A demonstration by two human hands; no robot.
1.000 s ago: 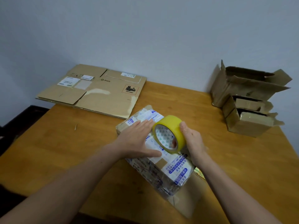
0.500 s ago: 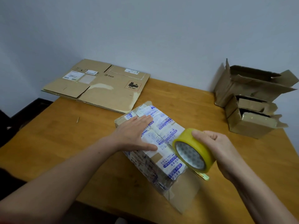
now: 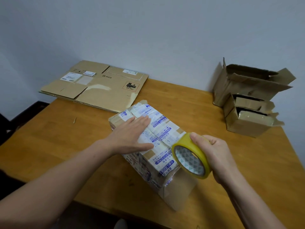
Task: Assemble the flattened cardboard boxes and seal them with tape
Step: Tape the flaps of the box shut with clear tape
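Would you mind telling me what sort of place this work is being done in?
Probably a plain room used for packing: a wooden table against a bare wall, flattened cardboard and open boxes.

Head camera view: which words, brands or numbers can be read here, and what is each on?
"PICO": on the flattened cardboard box, beside a round logo.
"UN 3481": in the red-dashed mark on that same box.
The white shipping labels on it: too small to read.
Blue print on the taped box under the left hand: blurred, unreadable.
The tape roll: triangle pattern only, no words.
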